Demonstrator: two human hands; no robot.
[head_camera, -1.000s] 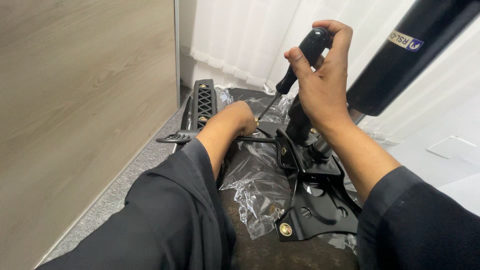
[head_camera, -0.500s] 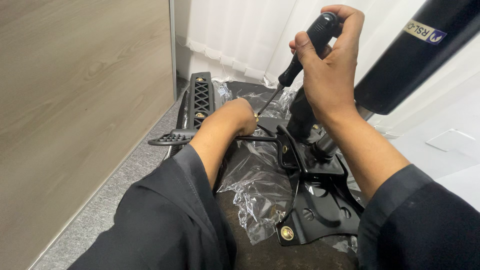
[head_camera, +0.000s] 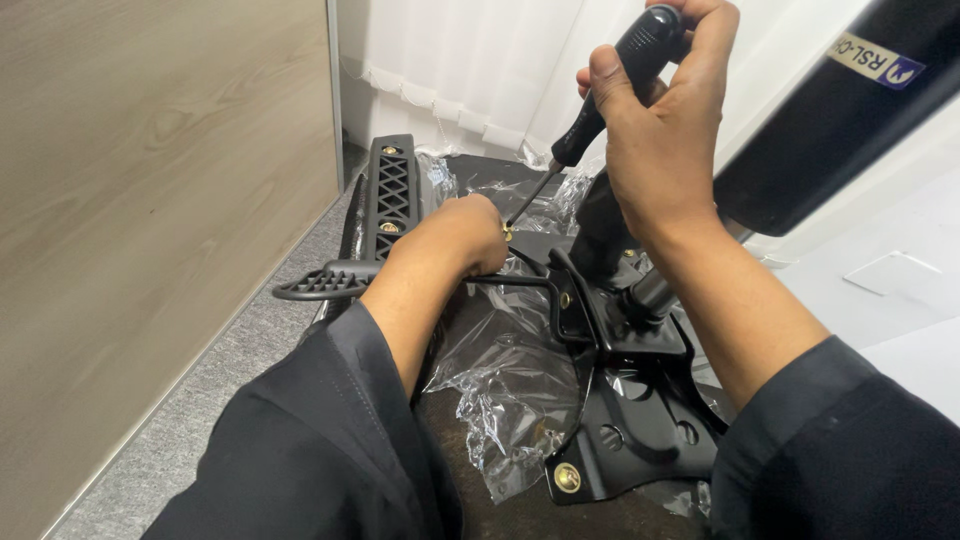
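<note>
Two hands are in close over an upturned chair base here. Right hand is up high, fingers wrapped tight around the black handle of a screwdriver, thumb pressed along its side, the shaft slanting down and to the left. Its tip meets a small brass screw, and that screw sits right at the fingertips of the left hand. Left hand is curled down low, knuckles toward us, fingers bunched at the screw; whether they actually pinch it, I cannot tell, the back of the hand hides them. Under both hands lies a black metal plate, brass bolt showing at its near corner, with a thin lever running out to the left and ending in a ribbed paddle. Crinkled clear plastic is spread beneath the left forearm, across the plate's left side. Beyond the left hand, a black latticed arm piece stands along the seat edge. Top right, a thick black cylinder angles away, white label on it. Wood panel on the left, grey carpet below it.
</note>
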